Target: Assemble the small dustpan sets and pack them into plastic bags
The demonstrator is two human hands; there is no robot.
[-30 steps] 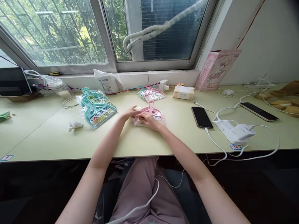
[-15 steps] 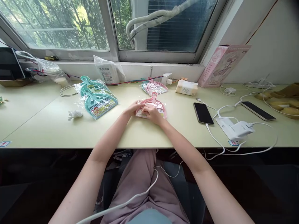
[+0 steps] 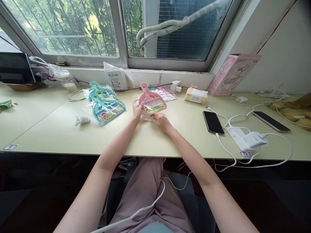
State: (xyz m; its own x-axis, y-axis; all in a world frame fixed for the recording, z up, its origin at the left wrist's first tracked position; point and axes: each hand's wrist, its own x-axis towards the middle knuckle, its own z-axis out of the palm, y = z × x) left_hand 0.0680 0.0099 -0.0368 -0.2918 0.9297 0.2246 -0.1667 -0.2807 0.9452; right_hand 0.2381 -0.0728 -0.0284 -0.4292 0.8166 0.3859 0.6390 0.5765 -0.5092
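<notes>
single head-worn view, looking forward and down, close over the desk [image 3: 60,136], facing the window [image 3: 73,29]

pink dustpan set [image 3: 151,101] tipped up off desk, left hand [image 3: 137,111] lifting it

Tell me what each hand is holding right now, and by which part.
The left hand grips the pink dustpan-and-brush set by its lower left edge, tilting it up. The right hand pinches the clear wrapper at the set's bottom edge.
</notes>
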